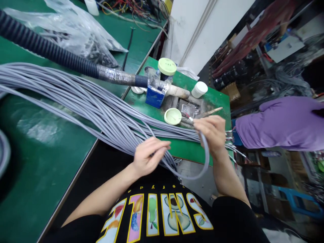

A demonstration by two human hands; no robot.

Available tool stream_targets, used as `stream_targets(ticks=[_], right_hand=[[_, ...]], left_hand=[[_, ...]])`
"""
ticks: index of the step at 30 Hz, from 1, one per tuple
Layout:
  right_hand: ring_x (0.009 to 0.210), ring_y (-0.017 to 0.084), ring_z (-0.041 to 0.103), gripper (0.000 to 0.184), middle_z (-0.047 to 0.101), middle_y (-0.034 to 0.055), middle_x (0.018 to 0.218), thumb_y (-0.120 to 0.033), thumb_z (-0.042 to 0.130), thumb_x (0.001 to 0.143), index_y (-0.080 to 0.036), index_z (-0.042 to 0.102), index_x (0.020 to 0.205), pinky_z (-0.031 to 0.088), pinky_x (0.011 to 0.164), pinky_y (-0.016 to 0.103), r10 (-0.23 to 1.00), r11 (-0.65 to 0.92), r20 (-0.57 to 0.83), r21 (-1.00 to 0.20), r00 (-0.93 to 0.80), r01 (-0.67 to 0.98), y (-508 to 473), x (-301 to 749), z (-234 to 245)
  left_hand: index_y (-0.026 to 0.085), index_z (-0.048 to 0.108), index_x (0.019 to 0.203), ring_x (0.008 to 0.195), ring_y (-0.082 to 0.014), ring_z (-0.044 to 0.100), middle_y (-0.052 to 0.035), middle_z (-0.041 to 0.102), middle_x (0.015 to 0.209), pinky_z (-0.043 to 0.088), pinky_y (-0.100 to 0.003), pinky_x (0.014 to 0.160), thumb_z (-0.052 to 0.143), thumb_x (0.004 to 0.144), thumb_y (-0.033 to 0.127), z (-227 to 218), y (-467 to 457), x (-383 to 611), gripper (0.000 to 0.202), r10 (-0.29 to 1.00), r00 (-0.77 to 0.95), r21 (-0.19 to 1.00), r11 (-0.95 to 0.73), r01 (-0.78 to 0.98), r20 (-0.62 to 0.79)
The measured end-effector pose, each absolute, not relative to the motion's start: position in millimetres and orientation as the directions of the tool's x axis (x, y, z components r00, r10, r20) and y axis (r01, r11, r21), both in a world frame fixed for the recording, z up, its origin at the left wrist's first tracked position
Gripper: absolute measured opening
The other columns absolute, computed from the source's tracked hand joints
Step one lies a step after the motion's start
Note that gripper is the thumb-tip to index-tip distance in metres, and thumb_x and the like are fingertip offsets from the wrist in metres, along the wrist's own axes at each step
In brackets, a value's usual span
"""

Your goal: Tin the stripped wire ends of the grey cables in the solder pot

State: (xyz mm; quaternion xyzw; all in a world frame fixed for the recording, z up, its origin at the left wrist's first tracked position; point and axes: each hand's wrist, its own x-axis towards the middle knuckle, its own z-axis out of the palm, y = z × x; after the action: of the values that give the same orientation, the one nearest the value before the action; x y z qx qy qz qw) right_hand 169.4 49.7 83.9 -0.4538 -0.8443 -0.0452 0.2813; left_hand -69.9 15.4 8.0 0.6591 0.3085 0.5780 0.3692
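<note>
A thick bundle of grey cables (83, 101) runs across the green bench from the left to the small green table (187, 152). My left hand (149, 157) is closed round one grey cable pulled out of the bundle. That cable loops down and back up to my right hand (214, 131), which pinches its end, where thin coloured wires stick out. The stripped ends of the other cables (231, 143) fan out just right of my right hand.
A black corrugated hose (50, 52) ends at a blue block (155, 96). Pale green lids (172, 116), a white jar (199, 89) and a metal plate lie behind my hands. A clear plastic bag (76, 37) sits at the back left. A person in purple (280, 123) stands at the right.
</note>
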Motion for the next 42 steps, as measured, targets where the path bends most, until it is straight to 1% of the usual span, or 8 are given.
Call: stream_targets(ticks=[2,4,6,9,13,19,24,42], right_hand=[[0.097,0.021,0.061,0.022,0.070,-0.0015,0.110,-0.025,0.059,0.086,-0.035,0.062,0.105,0.041,0.093,0.046,0.614,0.707,0.520,-0.029,-0.593,0.707,30.0,163.4,77.8],[0.097,0.020,0.062,0.025,0.070,-0.0020,0.111,-0.023,0.059,0.086,-0.036,0.062,0.107,0.042,0.092,0.044,0.527,0.778,0.492,0.048,-0.693,0.626,14.0,157.7,72.6],[0.098,0.018,0.063,0.025,0.071,-0.0022,0.109,-0.021,0.059,0.086,-0.036,0.063,0.106,0.044,0.093,0.043,0.479,0.818,0.453,0.078,-0.752,0.569,1.1,152.5,70.3],[0.100,0.016,0.063,0.023,0.071,-0.0019,0.107,-0.019,0.059,0.086,-0.034,0.065,0.102,0.045,0.094,0.042,0.401,0.857,0.415,0.146,-0.817,0.495,-12.9,148.2,71.3],[0.104,0.018,0.062,0.023,0.071,0.0018,0.108,-0.016,0.057,0.086,-0.029,0.066,0.104,0.047,0.090,0.042,0.404,0.889,0.392,0.043,-0.826,0.455,-22.4,150.8,70.0],[0.072,0.017,0.061,0.009,0.067,0.0035,0.071,-0.025,0.056,0.086,-0.021,0.064,0.088,0.046,0.065,0.033,0.676,0.711,0.503,-0.251,-0.539,0.657,-34.5,147.7,50.5],[0.050,0.012,0.047,0.031,0.052,-0.0021,0.051,-0.040,0.051,0.089,-0.020,0.055,0.065,0.038,0.055,0.028,0.812,0.581,0.392,-0.468,-0.433,0.666,-45.4,133.7,37.2],[0.046,0.011,0.041,0.034,0.043,-0.0040,0.046,-0.032,0.052,0.087,-0.021,0.045,0.056,0.034,0.050,0.026,0.864,0.501,0.358,-0.541,-0.355,0.675,-53.4,124.5,33.5]], left_hand=[[0.016,0.068,0.104,0.069,-0.0148,0.065,-0.0074,0.073,0.083,0.050,-0.028,0.064,0.047,0.092,0.035,20.6,8.0,-54.2,0.031,0.880,0.386,0.958,-0.227,-0.174,0.278],[0.012,0.070,0.095,0.062,-0.0149,0.064,-0.0083,0.072,0.078,0.049,-0.026,0.055,0.039,0.090,0.055,24.2,6.9,-38.0,0.053,0.838,0.544,0.958,0.125,-0.258,0.037],[0.010,0.072,0.081,0.055,-0.0135,0.060,-0.0059,0.068,0.063,0.047,-0.024,0.053,0.042,0.084,0.065,21.2,10.4,-25.3,0.063,0.825,0.557,0.903,0.304,-0.303,-0.091],[0.010,0.072,0.082,0.050,-0.0098,0.055,-0.0038,0.066,0.061,0.042,-0.021,0.050,0.056,0.076,0.064,13.5,15.4,-15.9,0.058,0.833,0.509,0.830,0.432,-0.353,-0.217],[0.011,0.074,0.085,0.062,-0.0141,0.062,-0.0067,0.071,0.071,0.048,-0.025,0.064,0.062,0.075,0.057,9.0,12.5,-15.9,0.049,0.853,0.486,0.836,0.399,-0.376,-0.189],[0.013,0.071,0.100,0.099,-0.0253,0.065,-0.0118,0.073,0.097,0.048,-0.035,0.089,0.055,0.081,0.057,10.8,4.0,-19.6,0.050,0.835,0.548,0.874,0.296,-0.385,-0.042],[0.013,0.069,0.105,0.108,-0.0278,0.062,-0.0140,0.070,0.109,0.046,-0.039,0.095,0.053,0.083,0.056,11.1,1.9,-19.8,0.051,0.792,0.610,0.852,0.335,-0.403,-0.022],[0.012,0.065,0.110,0.107,-0.0281,0.064,-0.0154,0.069,0.110,0.046,-0.041,0.096,0.052,0.084,0.055,0.0,-2.3,-16.4,0.052,0.743,0.668,0.794,0.428,-0.432,-0.037]])
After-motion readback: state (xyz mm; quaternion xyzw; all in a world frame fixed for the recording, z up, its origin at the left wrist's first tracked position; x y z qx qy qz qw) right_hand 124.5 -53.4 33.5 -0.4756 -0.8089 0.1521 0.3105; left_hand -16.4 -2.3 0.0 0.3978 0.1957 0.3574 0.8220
